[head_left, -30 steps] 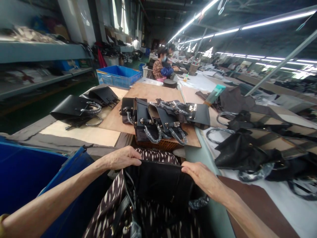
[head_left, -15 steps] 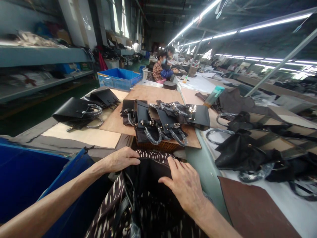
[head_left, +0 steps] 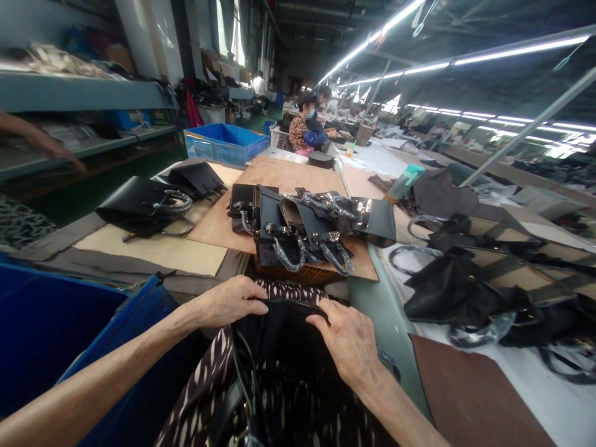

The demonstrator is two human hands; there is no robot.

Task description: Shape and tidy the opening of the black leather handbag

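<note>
A black handbag (head_left: 285, 335) lies open toward me on my lap, over dark cloth with pale marks. My left hand (head_left: 233, 302) pinches the left part of its far rim, thumb on the near side. On the right part of the same rim, my right hand (head_left: 351, 340) is closed with its thumb inside and its fingers over the edge. A thin black strap (head_left: 244, 360) and metal fittings show at the bag's left side. The bag's lower part is dark and hard to make out.
Black handbags (head_left: 279, 217) with plastic-wrapped handles lie on a brown board ahead. More bags (head_left: 470, 285) cover the right table, beside a brown sheet (head_left: 470, 385). A blue bin (head_left: 51, 329) stands at left. Another person's arm (head_left: 37, 139) reaches in at far left.
My right thumb and fingers have closed on the bag's rim, which is now stretched straighter between my hands. Another person's arm and patterned clothing have come into view at far left.
</note>
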